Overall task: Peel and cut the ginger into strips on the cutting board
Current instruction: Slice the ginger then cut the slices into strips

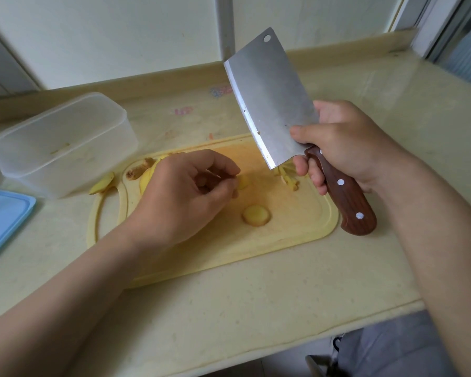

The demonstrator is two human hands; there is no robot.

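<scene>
Beige bench [256,295], cutting board [297,235]: left hand [185,191] pinches a ginger slice [242,182] on it; right hand [346,142] grips a cleaver [269,99] raised alongside.

Home kitchen, beige countertop [256,295], cutting board [256,248], cleaver [267,96], plastic container [63,142]

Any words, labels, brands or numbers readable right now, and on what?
No text can be read.
Counter: faint pink and blue marks near the back wall, too blurred to read.
Cleaver: no brand visible on the blade.
Container: no label visible.
Lid: no label visible.
</scene>
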